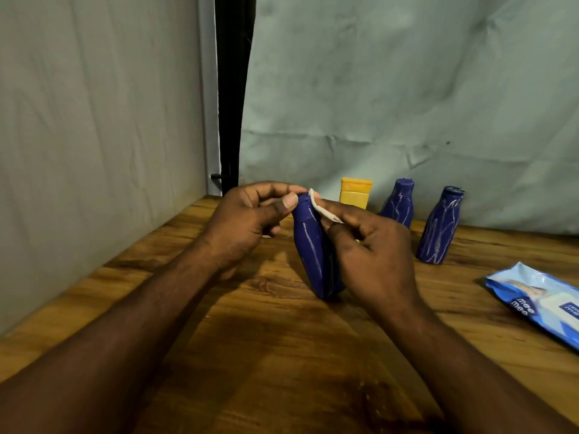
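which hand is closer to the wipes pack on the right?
Right. The right hand pinches a white wipe against the blue bottle, with the wipes pack off to its right; the left hand grips the bottle's top, farther away.

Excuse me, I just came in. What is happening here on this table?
A person seems to be wiping a blue bottle, held tilted with its base down by the wooden table. The left hand pinches its top, and the right hand holds a small white wipe against its neck. White streaks show on its side. Behind stand a yellow container, a second bottle and a third bottle, both blue and streaked. A pack of wipes lies at the right.
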